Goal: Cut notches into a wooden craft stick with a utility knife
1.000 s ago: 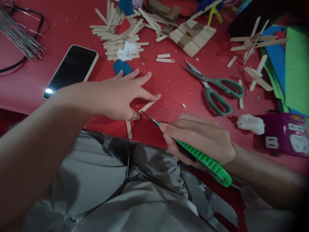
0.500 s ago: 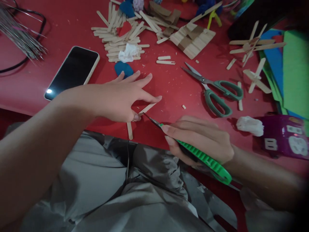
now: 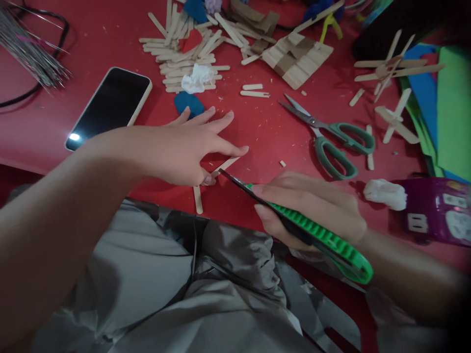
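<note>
My left hand (image 3: 191,147) lies spread on the red table (image 3: 257,122), its thumb and index finger pressing a wooden craft stick (image 3: 225,167) against the surface. In my right hand (image 3: 312,208) is a green utility knife (image 3: 316,230), its blade pointing left. The blade tip touches the stick between my left thumb and index finger. A second craft stick (image 3: 198,200) pokes out below my left thumb, near the table edge. By my left fingertips lies a blue paper piece (image 3: 189,104), partly covered by them.
Scissors (image 3: 326,132) lie beyond my right hand. A phone (image 3: 110,105) rests behind my left wrist. Piled craft sticks (image 3: 191,59), a woven stick panel (image 3: 298,59), coloured paper (image 3: 454,113), a purple power socket (image 3: 437,211) and a wire bundle (image 3: 33,49) surround the work spot.
My right hand and the utility knife have shifted slightly right, with the knife turned a little. The blade tip stays at the stick. My left hand holds its place.
</note>
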`<action>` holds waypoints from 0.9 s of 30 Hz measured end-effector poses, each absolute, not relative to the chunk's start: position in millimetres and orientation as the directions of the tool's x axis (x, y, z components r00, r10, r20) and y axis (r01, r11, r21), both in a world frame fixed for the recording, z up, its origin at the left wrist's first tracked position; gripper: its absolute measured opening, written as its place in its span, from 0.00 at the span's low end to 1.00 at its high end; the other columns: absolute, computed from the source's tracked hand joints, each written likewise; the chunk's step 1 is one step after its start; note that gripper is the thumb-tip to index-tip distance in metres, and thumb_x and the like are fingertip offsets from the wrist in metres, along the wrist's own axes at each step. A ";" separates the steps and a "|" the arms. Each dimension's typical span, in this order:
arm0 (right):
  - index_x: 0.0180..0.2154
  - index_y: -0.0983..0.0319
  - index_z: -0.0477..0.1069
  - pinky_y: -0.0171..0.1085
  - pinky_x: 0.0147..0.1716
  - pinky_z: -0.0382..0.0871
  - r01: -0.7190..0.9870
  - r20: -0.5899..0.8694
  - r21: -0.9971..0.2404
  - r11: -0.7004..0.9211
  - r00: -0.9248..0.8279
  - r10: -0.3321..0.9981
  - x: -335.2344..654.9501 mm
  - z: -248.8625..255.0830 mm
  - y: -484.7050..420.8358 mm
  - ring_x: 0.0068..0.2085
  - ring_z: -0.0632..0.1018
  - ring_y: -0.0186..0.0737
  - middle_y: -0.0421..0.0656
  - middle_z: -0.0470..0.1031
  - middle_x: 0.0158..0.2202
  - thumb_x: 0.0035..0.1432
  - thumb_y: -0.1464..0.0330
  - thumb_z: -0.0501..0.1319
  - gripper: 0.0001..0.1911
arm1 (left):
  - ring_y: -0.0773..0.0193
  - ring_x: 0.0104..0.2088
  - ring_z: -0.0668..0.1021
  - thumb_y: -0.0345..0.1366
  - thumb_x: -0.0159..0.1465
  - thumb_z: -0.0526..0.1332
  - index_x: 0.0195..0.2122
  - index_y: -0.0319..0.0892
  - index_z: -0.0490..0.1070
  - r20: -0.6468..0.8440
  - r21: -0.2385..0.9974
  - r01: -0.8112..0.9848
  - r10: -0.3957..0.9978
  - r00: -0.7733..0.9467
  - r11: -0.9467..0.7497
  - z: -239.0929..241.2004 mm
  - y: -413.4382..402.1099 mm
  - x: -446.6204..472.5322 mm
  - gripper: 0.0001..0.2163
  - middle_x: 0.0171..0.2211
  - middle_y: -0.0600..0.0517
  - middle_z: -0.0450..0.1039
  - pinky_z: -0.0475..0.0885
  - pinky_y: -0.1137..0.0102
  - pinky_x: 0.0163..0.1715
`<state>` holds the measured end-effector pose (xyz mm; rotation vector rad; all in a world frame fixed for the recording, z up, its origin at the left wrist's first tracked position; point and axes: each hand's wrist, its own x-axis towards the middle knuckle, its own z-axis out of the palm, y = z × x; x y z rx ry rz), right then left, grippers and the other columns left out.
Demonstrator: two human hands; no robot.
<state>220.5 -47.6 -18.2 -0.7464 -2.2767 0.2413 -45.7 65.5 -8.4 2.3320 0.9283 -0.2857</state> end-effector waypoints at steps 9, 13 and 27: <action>0.52 0.60 0.76 0.36 0.39 0.84 0.456 0.563 -0.393 0.798 -0.567 0.601 218.2 -18.8 -51.4 0.35 0.83 0.37 0.43 0.86 0.37 0.68 0.82 0.67 0.16 | 0.26 0.85 0.35 0.48 0.67 0.65 0.79 0.70 0.64 -0.445 0.423 0.704 0.546 0.710 -0.570 0.2 62.7 -38.6 0.38 0.87 0.68 0.24 0.36 0.31 0.80; 0.52 0.64 0.76 0.38 0.38 0.82 0.435 0.554 -0.337 0.835 -0.626 0.549 217.0 -16.2 -52.3 0.34 0.80 0.37 0.46 0.86 0.37 0.67 0.85 0.65 0.16 | 0.29 0.85 0.36 0.40 0.64 0.68 0.78 0.71 0.65 -0.472 0.353 0.739 0.572 0.671 -0.574 3.1 61.5 -33.8 0.40 0.87 0.68 0.23 0.39 0.33 0.81; 0.49 0.68 0.77 0.41 0.34 0.80 0.420 0.549 -0.311 0.853 -0.653 0.522 220.4 -16.5 -52.0 0.32 0.77 0.40 0.48 0.84 0.34 0.66 0.85 0.65 0.14 | 0.24 0.85 0.39 0.54 0.68 0.69 0.76 0.62 0.72 -0.413 0.416 0.718 0.587 0.696 -0.558 7.7 56.8 -33.2 0.34 0.88 0.60 0.33 0.38 0.25 0.79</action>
